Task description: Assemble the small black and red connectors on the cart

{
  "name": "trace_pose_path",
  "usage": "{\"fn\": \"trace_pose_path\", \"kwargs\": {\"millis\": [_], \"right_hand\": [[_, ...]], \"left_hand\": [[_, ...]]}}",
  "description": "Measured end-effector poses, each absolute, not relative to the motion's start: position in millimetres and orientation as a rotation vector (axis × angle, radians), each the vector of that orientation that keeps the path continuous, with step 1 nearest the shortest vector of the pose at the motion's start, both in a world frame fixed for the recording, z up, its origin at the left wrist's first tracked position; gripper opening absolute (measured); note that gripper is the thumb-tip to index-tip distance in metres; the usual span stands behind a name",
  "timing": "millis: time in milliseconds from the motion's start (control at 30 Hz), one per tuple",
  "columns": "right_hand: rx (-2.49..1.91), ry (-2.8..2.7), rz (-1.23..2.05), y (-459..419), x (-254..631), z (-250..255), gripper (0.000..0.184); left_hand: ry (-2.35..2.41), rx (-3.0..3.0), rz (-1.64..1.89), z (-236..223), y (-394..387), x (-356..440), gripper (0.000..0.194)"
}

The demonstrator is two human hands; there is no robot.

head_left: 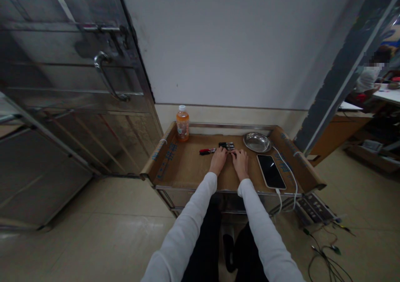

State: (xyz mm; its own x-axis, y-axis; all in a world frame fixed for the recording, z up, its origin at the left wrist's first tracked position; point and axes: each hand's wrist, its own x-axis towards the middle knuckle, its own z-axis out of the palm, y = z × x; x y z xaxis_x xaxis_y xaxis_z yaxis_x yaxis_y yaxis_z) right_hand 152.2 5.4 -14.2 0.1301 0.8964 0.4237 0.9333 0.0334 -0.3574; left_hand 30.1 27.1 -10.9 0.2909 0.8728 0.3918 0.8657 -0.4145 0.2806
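Note:
My left hand (218, 160) and my right hand (240, 163) rest close together over the middle of a cardboard-lined cart top (187, 169). The fingertips of both curl down and nearly meet; whatever they pinch is too small to make out. Just beyond my left hand lie several small black pieces with silvery ends (225, 145), side by side. A slim red-and-black piece with a silvery end (206, 151) lies left of that hand's fingers. To the right of my right hand is a phone (271, 171) with a dark screen.
An orange drink bottle (182, 123) stands at the back left corner. A shallow metal dish (257, 142) sits at the back right, beside a white cable (289, 167) plugged into the phone. Black cables (328, 257) lie on the floor. A person (370, 76) sits far right.

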Motion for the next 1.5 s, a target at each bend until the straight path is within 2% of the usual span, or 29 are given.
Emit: {"fn": "trace_pose_path", "kwargs": {"millis": [433,800,1000,1300,1500], "right_hand": [[-1.619,-1.843,-0.008,5.3,153.3,-19.7,0.023],[-1.7,-1.576,-0.057,-3.4,156.0,-13.5,0.028],[-1.817,-1.422,-0.092,-9.1,155.6,-14.1,0.031],[-1.715,-1.592,-0.07,-8.8,153.0,-10.6,0.03],[-1.398,-1.762,0.057,-14.3,143.0,2.8,0.047]], "left_hand": [[1.614,2.484,0.823,-8.3,20.7,28.7,0.011],[1.52,2.542,0.896,-2.0,17.9,27.8,0.039],[1.601,2.593,0.744,-1.0,8.6,26.4,0.018],[1.648,2.558,0.832,-0.7,1.9,23.9,0.016],[1.759,2.405,0.976,2.0,-5.6,17.0,0.022]]}}
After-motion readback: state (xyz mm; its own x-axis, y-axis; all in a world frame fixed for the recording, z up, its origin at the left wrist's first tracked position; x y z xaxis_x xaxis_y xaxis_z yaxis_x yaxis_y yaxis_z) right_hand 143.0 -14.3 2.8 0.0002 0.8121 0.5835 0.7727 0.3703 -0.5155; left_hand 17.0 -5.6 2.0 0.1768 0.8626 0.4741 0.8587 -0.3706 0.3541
